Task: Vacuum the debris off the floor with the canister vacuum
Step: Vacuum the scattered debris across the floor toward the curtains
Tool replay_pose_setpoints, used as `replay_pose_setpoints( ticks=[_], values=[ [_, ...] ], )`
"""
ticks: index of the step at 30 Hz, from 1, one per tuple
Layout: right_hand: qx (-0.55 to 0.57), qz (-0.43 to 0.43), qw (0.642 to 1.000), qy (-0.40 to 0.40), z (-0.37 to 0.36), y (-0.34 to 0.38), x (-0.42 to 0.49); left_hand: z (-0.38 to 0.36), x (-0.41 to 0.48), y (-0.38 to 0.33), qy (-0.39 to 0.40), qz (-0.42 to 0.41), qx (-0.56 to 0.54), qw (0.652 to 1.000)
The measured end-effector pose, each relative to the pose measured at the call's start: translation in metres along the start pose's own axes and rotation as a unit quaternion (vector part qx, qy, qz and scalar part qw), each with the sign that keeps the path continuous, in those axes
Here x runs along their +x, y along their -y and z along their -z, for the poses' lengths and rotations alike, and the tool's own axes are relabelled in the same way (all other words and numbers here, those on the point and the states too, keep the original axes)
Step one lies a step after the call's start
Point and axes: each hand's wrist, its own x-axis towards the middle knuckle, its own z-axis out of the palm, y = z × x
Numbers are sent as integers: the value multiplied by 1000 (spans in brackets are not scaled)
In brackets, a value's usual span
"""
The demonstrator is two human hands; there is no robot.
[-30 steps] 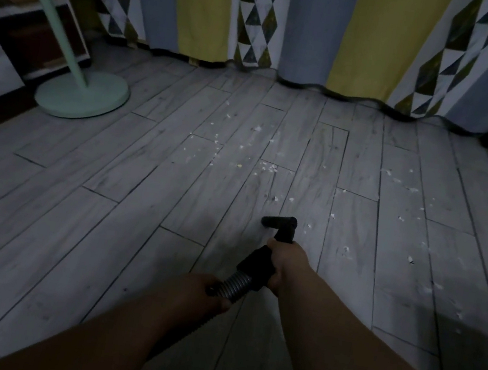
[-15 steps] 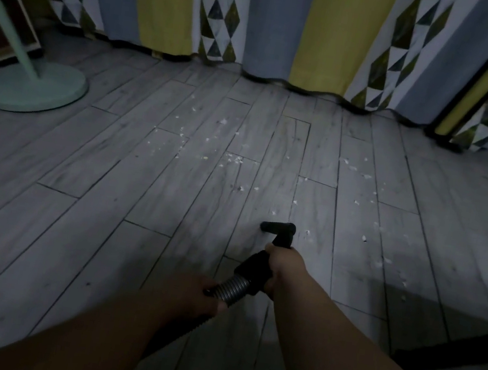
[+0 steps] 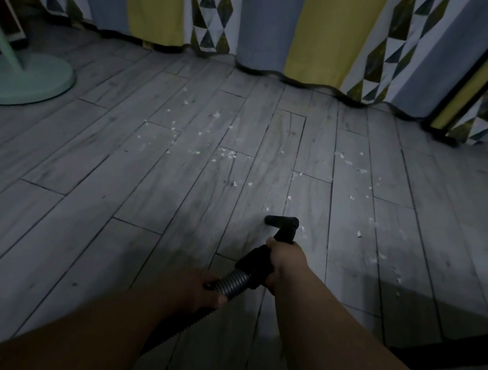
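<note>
My right hand [image 3: 283,260] grips the black handle of the vacuum wand, whose short black nozzle [image 3: 282,222] points left just above the grey plank floor [image 3: 107,195]. My left hand [image 3: 195,289] holds the ribbed grey hose [image 3: 233,284] right behind the handle. Small white scraps of debris [image 3: 228,153] lie scattered over the planks ahead of the nozzle, and more debris [image 3: 359,233] lies to its right. The canister itself is out of view.
Yellow, grey and triangle-patterned curtains [image 3: 278,20] hang to the floor along the far side. A mint green lamp base [image 3: 19,79] stands at the left. A dark bar [image 3: 450,348] crosses the floor at the lower right.
The view has swung to the right, shifting the lamp base toward the left edge and bringing the dark bar into sight. Both hands keep the same hold on handle and hose.
</note>
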Motion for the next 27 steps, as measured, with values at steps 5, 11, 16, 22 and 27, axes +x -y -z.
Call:
replay_pose_setpoints(
  ticks=[5, 11, 16, 22, 27],
  values=[
    [11, 12, 1000, -1, -3, 2, 8, 3, 7, -1, 1, -1, 19, 1000],
    [14, 14, 1000, 3, -6, 6, 17, 2, 15, 0, -12, -2, -17, 1000],
    [25, 9, 1000, 12, -9, 9, 24, 1, 20, 1, -29, 10, -60, 998],
    [30, 11, 999, 16, -13, 10, 28, 5, 21, 3, -27, 17, -95, 995],
    [25, 12, 1000, 13, -9, 9, 29, 4, 19, -1, -17, 5, -85, 996]
  ],
)
